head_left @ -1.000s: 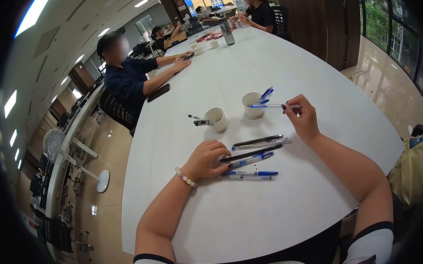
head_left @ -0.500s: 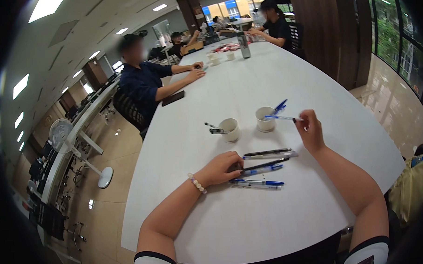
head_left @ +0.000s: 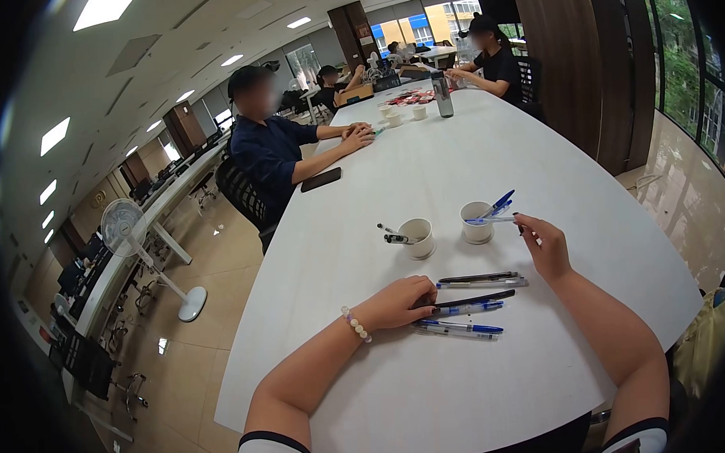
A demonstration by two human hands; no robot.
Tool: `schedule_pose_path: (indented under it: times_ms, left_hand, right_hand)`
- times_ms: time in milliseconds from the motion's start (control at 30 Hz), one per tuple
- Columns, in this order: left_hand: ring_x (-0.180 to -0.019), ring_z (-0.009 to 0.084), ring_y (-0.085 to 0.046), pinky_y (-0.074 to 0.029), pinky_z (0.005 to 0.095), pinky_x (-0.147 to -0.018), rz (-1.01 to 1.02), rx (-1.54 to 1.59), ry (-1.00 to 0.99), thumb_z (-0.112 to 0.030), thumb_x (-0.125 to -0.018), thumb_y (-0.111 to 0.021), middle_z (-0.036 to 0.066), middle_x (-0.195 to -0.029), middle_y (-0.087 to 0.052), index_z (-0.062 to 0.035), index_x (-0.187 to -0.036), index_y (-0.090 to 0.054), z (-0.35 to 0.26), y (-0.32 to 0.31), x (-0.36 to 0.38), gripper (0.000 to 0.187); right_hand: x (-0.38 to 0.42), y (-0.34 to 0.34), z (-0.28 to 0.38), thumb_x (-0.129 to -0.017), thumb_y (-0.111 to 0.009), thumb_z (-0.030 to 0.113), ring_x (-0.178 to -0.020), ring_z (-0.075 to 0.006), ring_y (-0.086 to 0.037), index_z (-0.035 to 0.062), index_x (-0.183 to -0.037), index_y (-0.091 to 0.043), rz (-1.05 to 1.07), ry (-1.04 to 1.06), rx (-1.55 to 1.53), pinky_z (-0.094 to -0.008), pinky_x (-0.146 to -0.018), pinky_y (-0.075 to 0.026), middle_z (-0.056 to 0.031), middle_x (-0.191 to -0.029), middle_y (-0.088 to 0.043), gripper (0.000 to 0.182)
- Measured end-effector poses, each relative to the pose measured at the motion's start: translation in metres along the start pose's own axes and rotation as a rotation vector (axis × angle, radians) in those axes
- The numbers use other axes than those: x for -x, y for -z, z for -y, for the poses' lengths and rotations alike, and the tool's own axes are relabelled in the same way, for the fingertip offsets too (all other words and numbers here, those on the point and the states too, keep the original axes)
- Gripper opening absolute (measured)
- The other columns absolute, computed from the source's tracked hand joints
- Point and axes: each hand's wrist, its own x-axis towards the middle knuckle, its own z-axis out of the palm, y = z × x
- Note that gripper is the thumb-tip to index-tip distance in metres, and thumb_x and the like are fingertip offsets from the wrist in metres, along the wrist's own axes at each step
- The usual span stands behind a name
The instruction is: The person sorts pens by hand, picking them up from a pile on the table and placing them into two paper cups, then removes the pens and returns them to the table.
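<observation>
My right hand (head_left: 543, 241) pinches the end of a blue pen (head_left: 500, 219), whose other end lies over the rim of the right white cup (head_left: 478, 232). Another blue pen (head_left: 502, 199) leans in that cup. Black pens (head_left: 398, 239) stick out of the left white cup (head_left: 417, 247). My left hand (head_left: 401, 303), with its fingers curled, rests on the table at the left ends of several pens; a black pen (head_left: 485, 297) touches its fingertips. Blue-capped pens (head_left: 463, 327) lie below it, and more pens (head_left: 480, 279) lie above.
A person (head_left: 272, 142) sits at the left edge of the white table (head_left: 536, 156), near a dark phone (head_left: 321, 179). Farther back stand a bottle (head_left: 442, 96), small cups (head_left: 394, 118) and red packets (head_left: 420, 96). Another person (head_left: 497, 70) sits at the far right.
The view has shifted, so the scene sits lower and farther right. The pen in my right hand now reaches over the right cup. The seated person's hands have come together.
</observation>
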Motion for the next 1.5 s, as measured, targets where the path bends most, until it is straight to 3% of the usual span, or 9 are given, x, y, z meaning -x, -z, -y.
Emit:
schedule_pose_path:
  times_ms: [167,233,400,533,667,800,933,1267,1500]
  left_hand:
    - [-0.089,0.0237,-0.054,-0.044,0.0338,-0.08,0.073,0.063,0.121,-0.016,-0.09,-0.057,0.011,-0.096,-0.056,-0.0026,-0.101,-0.054,-0.012,0.004,0.002,0.018]
    - [-0.089,0.0238,-0.054,-0.044,0.034,-0.08,0.094,0.07,0.159,-0.017,-0.091,-0.055,0.011,-0.097,-0.056,-0.0023,-0.102,-0.054,-0.012,0.005,0.003,0.018]
    - [-0.082,0.0247,-0.055,-0.045,0.0345,-0.078,0.051,-0.083,-0.017,-0.019,-0.093,-0.054,0.01,-0.092,-0.058,-0.0025,-0.104,-0.054,-0.001,-0.004,0.003,0.02]
    - [-0.078,0.025,-0.055,-0.045,0.0344,-0.075,-0.018,0.021,0.083,-0.019,-0.092,-0.055,0.01,-0.088,-0.059,-0.002,-0.101,-0.056,-0.007,0.0,0.004,0.019]
    - [-0.067,0.0135,-0.056,-0.045,0.0271,-0.062,-0.331,0.086,0.071,-0.01,-0.088,-0.061,0.008,-0.077,-0.06,0.0002,-0.093,-0.058,-0.002,0.008,0.002,0.012]
    - [-0.069,0.0026,-0.053,-0.042,0.0158,-0.059,-1.054,0.554,-0.063,0.005,-0.085,-0.061,0.002,-0.081,-0.06,-0.0001,-0.09,-0.057,0.023,0.019,0.001,0.008]
    - [-0.068,0.0028,-0.052,-0.041,0.0144,-0.059,-1.244,0.564,-0.116,0.003,-0.086,-0.062,0.001,-0.081,-0.059,-0.0015,-0.092,-0.056,0.042,0.026,0.004,0.009]
    - [-0.056,0.0052,-0.037,-0.032,0.0209,-0.05,-1.143,0.178,-0.048,-0.002,-0.084,-0.065,0.0,-0.078,-0.057,-0.0069,-0.095,-0.068,0.054,0.004,-0.012,0.012]
    - [-0.057,0.0061,-0.038,-0.034,0.0216,-0.051,-0.977,0.306,0.028,-0.002,-0.084,-0.064,0.001,-0.083,-0.057,-0.0108,-0.11,-0.067,0.063,-0.005,-0.02,0.027]
  right_hand:
    - [0.0,0.007,0.013,-0.084,-0.054,-0.001,-0.069,-0.0149,-0.059,0.0121,-0.128,-0.053,0.229,-0.173,-0.047,-0.0262,-0.062,-0.048,-0.0044,-0.091,-0.067,0.046]
    - [0.002,0.007,0.012,-0.082,-0.054,0.0,-0.068,-0.0138,-0.057,0.0146,-0.138,-0.039,0.359,-0.16,-0.065,-0.026,-0.062,-0.047,-0.0026,-0.096,-0.066,0.06]
    - [0.004,0.004,-0.001,-0.082,-0.052,0.0,-0.066,-0.0112,-0.054,0.0165,-0.144,-0.023,0.257,-0.171,-0.149,-0.0249,-0.061,-0.044,-0.0029,-0.094,-0.064,0.071]
    - [0.002,0.004,-0.003,-0.081,-0.05,0.0,-0.064,-0.0089,-0.05,0.0148,-0.144,-0.022,0.121,-0.202,-0.194,-0.0232,-0.06,-0.041,-0.0033,-0.091,-0.06,0.071]
    - [0.002,0.005,-0.004,-0.081,-0.05,0.0,-0.065,-0.0082,-0.049,0.0138,-0.144,-0.023,0.098,-0.239,-0.203,-0.0225,-0.061,-0.041,-0.0029,-0.091,-0.058,0.07]
    - [0.002,0.005,-0.004,-0.081,-0.05,0.0,-0.066,-0.0081,-0.05,0.0149,-0.143,-0.024,0.106,-0.231,-0.216,-0.0223,-0.06,-0.04,-0.0031,-0.091,-0.057,0.069]
    - [0.002,0.004,-0.004,-0.081,-0.05,0.001,-0.066,-0.0079,-0.05,0.0165,-0.143,-0.024,0.113,-0.224,-0.219,-0.0219,-0.059,-0.04,-0.0032,-0.091,-0.057,0.069]
    - [0.002,0.005,0.004,-0.081,-0.053,0.001,-0.066,-0.009,-0.049,0.0166,-0.141,-0.027,0.172,-0.215,-0.202,-0.0234,-0.059,-0.041,-0.0026,-0.091,-0.056,0.068]
    - [0.008,0.001,0.016,-0.078,-0.06,0.002,-0.077,-0.0168,-0.052,0.012,-0.117,-0.044,0.188,-0.116,-0.037,-0.0282,-0.062,-0.044,-0.003,-0.087,-0.054,0.043]
